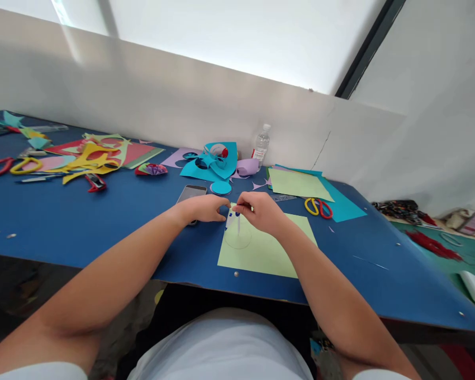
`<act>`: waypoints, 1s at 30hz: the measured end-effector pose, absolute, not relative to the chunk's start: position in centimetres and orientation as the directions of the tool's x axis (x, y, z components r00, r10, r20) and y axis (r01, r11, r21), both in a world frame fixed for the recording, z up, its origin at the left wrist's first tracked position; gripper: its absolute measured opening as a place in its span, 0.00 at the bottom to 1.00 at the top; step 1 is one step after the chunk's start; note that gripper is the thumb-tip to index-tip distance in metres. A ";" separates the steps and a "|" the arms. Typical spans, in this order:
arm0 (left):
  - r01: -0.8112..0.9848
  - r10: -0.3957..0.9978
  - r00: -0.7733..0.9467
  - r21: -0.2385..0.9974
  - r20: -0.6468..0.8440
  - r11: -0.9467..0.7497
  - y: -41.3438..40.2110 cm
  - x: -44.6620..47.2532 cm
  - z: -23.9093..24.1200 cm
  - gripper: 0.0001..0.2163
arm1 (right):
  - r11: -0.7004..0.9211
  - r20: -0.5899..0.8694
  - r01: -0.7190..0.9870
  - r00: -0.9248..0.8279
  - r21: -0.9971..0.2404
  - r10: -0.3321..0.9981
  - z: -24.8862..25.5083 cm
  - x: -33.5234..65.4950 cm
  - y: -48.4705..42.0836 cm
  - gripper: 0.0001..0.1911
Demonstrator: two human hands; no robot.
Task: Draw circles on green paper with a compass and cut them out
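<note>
A drawing compass (pixel 238 224) with white legs and blue parts stands on a pale green sheet of paper (pixel 273 256). My right hand (pixel 259 210) pinches the compass at its top. Around its legs, a thin circle is drawn near the sheet's left edge. Just left of the compass top is my left hand (pixel 208 208), fingers curved and thumb apart from the index finger, with nothing visible between them. Whether its index fingertip touches the compass I cannot tell. Beneath my left hand lies a phone (pixel 192 192), partly covered.
Behind my hands lie blue paper discs (pixel 220 188), cut blue paper (pixel 209 161) and a water bottle (pixel 262 142). Scissors (pixel 319 207) and stacked paper sheets (pixel 301 183) are to the right. More scissors (pixel 26 165), yellow scraps (pixel 93 158) and a stapler (pixel 95 182) lie left.
</note>
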State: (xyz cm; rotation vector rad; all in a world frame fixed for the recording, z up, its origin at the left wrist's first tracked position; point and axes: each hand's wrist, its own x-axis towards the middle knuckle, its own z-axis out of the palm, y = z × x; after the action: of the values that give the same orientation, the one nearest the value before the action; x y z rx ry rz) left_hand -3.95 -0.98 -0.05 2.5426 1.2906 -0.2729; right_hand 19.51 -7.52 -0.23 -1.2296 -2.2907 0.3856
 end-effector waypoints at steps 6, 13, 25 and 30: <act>0.830 0.773 0.556 0.147 -0.307 -0.539 -1.2 -4.2 0.4 0.27 | 0.406 0.215 0.814 -0.345 -0.416 0.914 0.7 19.8 -8.6 0.19; 0.830 0.770 0.556 0.164 -0.314 -0.533 -1.7 -4.0 0.8 0.29 | 0.298 0.091 0.931 -0.285 -0.210 0.954 3.2 19.6 -10.5 0.21; 0.812 0.755 0.583 0.185 -0.300 -0.554 -1.8 -4.4 0.9 0.26 | 0.371 -0.020 0.928 -0.372 -0.018 0.928 4.7 18.9 -12.8 0.25; 0.804 0.754 0.594 0.194 -0.280 -0.561 -1.6 -4.5 0.6 0.25 | 0.463 0.056 0.886 -0.461 -0.035 0.886 3.5 18.8 -12.9 0.23</act>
State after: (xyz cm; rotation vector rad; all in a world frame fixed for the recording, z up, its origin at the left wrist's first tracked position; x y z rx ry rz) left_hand -4.51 -1.60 0.58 2.5248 1.2712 -0.2370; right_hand 18.85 -12.88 3.54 -1.5948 -2.6295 0.0009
